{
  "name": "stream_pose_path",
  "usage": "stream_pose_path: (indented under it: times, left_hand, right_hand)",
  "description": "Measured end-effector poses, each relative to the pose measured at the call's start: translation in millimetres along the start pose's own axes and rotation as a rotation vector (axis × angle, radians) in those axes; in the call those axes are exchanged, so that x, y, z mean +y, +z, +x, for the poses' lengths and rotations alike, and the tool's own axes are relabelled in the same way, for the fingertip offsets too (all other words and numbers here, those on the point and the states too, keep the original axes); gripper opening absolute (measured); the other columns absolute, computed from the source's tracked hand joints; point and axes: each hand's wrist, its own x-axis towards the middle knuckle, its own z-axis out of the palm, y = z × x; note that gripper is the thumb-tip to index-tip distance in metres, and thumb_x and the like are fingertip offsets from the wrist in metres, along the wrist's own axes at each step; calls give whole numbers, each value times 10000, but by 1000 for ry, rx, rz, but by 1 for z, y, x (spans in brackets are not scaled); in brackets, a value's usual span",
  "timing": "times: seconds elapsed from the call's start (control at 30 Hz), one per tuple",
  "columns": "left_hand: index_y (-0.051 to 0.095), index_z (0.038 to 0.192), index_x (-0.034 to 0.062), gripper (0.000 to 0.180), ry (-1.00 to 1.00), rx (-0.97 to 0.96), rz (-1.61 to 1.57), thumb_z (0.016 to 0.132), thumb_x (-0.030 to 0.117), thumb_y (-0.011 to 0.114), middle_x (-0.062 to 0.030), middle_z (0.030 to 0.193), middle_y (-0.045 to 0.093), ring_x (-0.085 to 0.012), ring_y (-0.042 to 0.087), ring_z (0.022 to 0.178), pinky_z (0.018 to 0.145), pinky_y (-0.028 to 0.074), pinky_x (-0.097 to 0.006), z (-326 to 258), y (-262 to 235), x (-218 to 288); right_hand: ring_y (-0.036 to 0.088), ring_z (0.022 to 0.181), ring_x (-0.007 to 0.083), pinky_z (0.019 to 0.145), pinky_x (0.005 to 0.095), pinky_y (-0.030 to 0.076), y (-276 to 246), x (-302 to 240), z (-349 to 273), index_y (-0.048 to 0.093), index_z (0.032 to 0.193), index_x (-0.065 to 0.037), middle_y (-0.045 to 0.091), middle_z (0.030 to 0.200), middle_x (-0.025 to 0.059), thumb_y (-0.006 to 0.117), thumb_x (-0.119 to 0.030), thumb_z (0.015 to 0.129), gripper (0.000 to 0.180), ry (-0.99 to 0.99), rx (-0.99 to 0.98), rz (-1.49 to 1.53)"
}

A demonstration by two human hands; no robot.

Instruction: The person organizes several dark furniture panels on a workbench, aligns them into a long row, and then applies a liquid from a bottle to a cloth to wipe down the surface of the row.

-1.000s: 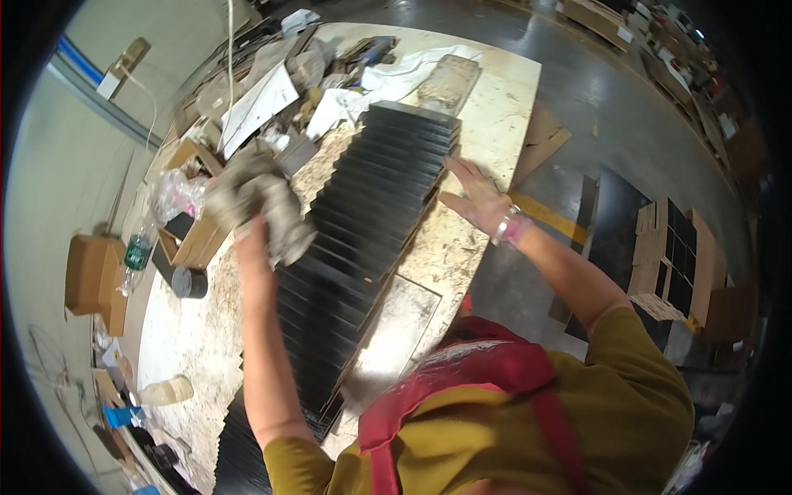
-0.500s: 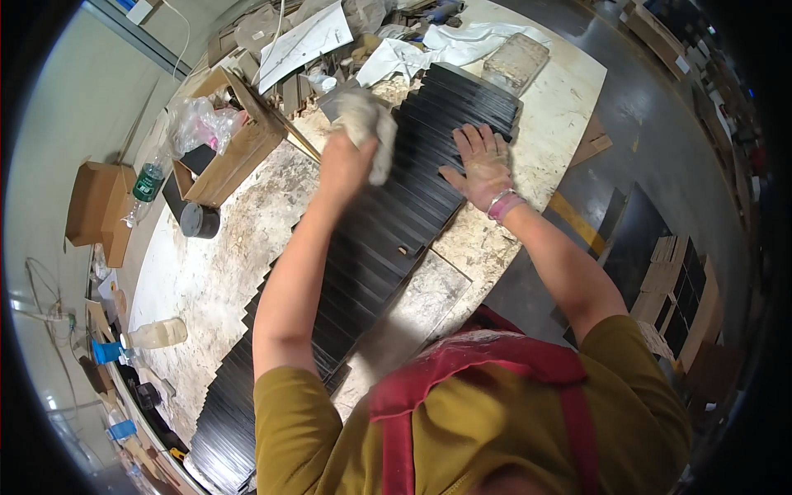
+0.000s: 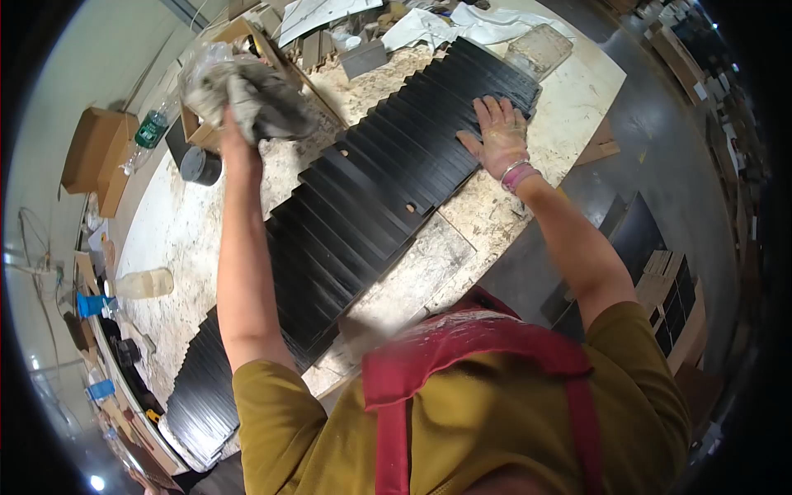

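Note:
A long row of overlapping black strips (image 3: 371, 198) runs diagonally across a chipboard table (image 3: 569, 82). My left hand (image 3: 239, 103) is raised above the table's far left side, closed on a crumpled grey rag (image 3: 264, 95). My right hand (image 3: 502, 136), in a thin glove with a pink wristband, lies flat with fingers spread on the upper end of the black strips.
A wooden box (image 3: 216, 49) stands behind the rag. A black can (image 3: 200, 165), a green bottle (image 3: 148, 132) and a cardboard box (image 3: 91, 153) lie at left. White cloth (image 3: 445, 21) and a clear tub (image 3: 540, 49) sit at the far end. Stacked boxes (image 3: 672, 305) stand on the floor at right.
My left hand with the rag has lifted off the strips and moved left, toward the wooden box. My right hand stays pressed on the strips. The view has shifted.

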Motion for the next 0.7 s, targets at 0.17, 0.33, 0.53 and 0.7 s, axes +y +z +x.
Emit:
stream_pose_path:
  times: [0.17,0.33,0.53,0.7]
  left_hand:
    - [487,1316,71,452,264,113,27,948,328,538,-49,1257,561,-178,516,1168,1026,381,-353,-40,-53,66]
    - [460,1352,69,485,387,102,266,956,346,506,-65,1316,518,-184,491,1203,1053,355,-367,-87,-71,97]
    - [417,1376,3,481,285,153,428,977,270,446,-100,1353,482,-199,495,1214,1047,366,-358,-110,-13,84]
    - [619,1162,27,321,240,-86,968,933,238,544,-153,1106,641,-244,612,994,834,480,-374,-95,179,14]
  right_hand:
    - [305,1340,358,1104,472,195,4,1,0,372,1414,-73,380,1445,122,524,-543,876,730,1,75,7]
    - [326,1335,367,1108,469,232,-18,12,5,364,1418,-84,375,1439,151,471,-570,882,731,-88,-74,-15]
    - [348,1311,365,1081,425,320,-35,107,64,378,1386,-40,402,1394,212,599,-386,870,659,-66,237,343]
    - [313,1363,341,1120,395,274,32,169,101,264,1451,-11,324,1475,209,553,-491,881,800,-93,-142,344]
